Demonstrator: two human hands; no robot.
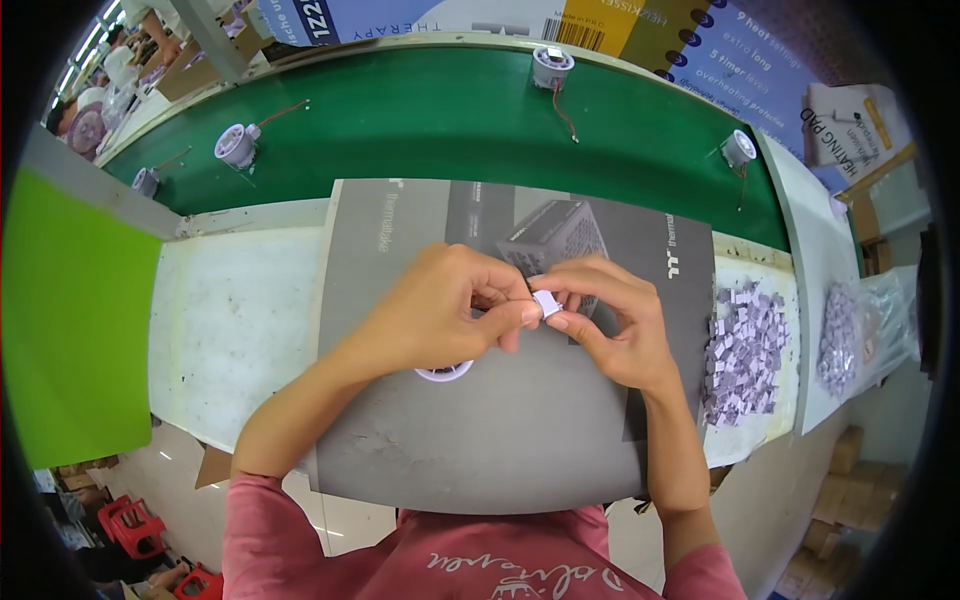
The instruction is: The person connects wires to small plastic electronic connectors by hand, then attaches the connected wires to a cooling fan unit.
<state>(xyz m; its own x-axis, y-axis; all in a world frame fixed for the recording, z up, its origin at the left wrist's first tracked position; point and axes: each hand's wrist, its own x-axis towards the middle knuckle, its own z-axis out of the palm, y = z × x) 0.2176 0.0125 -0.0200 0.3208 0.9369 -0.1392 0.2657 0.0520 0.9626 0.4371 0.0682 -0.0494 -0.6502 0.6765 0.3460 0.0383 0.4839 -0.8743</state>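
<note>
Right hand [630,325]: grip pinching a small flat pale-lilac square piece [546,303] between thumb and index finger; left hand [450,305]: grip closed at the same piece's left edge, thumb to index; any thinner part between those fingertips is too small to tell; the piece sits raised over a grey printed cardboard sheet [430,440]; white round plastic rim [446,376] on the sheet, just below left hand and partly hidden by it; sheet lies across a white worktop [235,330]; loose pile of small pale-lilac pieces [745,350] right of the sheet; clear plastic bag [885,325] past that, near the right edge; green conveyor belt [420,115] beyond the sheet, carrying four spaced white round housings [237,147], with thin wires trailing off them; bright green panel [80,320] far left.
</note>
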